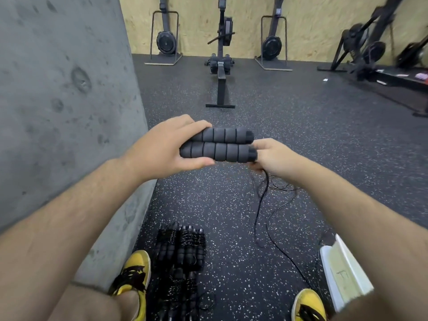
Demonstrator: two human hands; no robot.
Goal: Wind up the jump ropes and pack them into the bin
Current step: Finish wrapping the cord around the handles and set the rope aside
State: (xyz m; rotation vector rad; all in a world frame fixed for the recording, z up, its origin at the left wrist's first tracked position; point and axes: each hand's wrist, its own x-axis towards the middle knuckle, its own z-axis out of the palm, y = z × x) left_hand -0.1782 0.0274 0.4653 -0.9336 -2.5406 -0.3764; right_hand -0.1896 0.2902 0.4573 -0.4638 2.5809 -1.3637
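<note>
Yellow shoes [132, 272] sit at the bottom edge of the frame, and between them on the speckled floor [301, 126] I see a pile of wound jump ropes [183, 249], lower centre. At lower right, partly behind my forearm, is a white bin [342, 274]; what it holds I cannot tell.

Mid-frame, my left hand [162, 147] grasps 2 grey foam handles [222, 147] stacked side by side, fingers over the top and thumb curled beneath. My right hand [275, 158] is at the handles' right ends, its fingers clenched on the thin black cord [259, 205] where it leaves them; the cord trails down in loose loops to the floor.

I judge the step to be starting the wrap. To do it well, I would keep both handles flush and parallel, hold steady tension with the right hand, and lay each turn just beside the last so none cross. Slack on the floor looks tangle-prone, so I would let it feed freely through the fingers rather than yank it.
</note>
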